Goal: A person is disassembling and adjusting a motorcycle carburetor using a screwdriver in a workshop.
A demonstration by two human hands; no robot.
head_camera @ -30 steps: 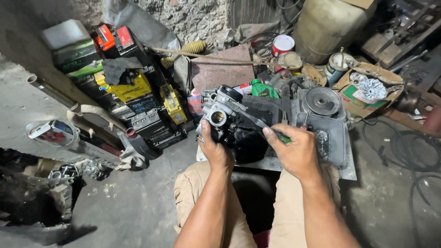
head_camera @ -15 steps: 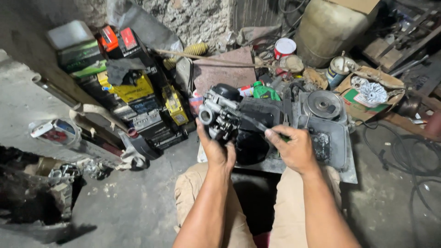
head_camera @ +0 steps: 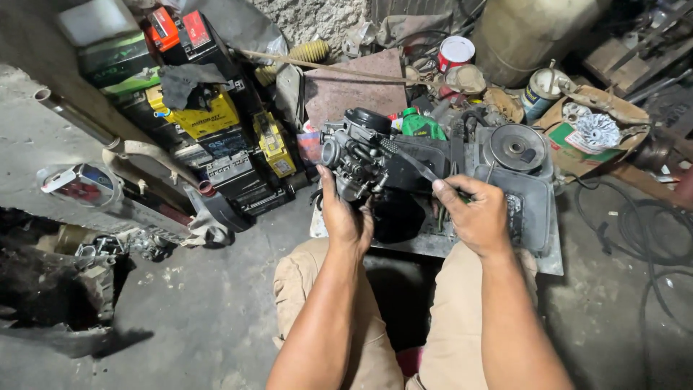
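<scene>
My left hand [head_camera: 345, 217] grips a dirty grey carburettor [head_camera: 354, 155] from below, holding it up over a metal tray [head_camera: 548, 260]. My right hand [head_camera: 473, 213] holds a green-handled screwdriver [head_camera: 419, 167], whose shaft slants up and left so the tip meets the top of the carburettor. Both hands hover above a black bowl-shaped part [head_camera: 397, 217] on the tray. My knees in tan trousers [head_camera: 303, 289] frame the bottom of the view.
Several stacked vehicle batteries [head_camera: 209, 115] stand at the left. A grey engine cover with a round pulley [head_camera: 514, 148] lies on the tray's right. A green bottle [head_camera: 419, 124], cans [head_camera: 456, 50], a cardboard box [head_camera: 592, 133] and cables [head_camera: 635, 224] crowd the back and right.
The carburettor has been lifted slightly and turned. My right hand and the screwdriver have shifted a little to the right. The view has drifted slightly.
</scene>
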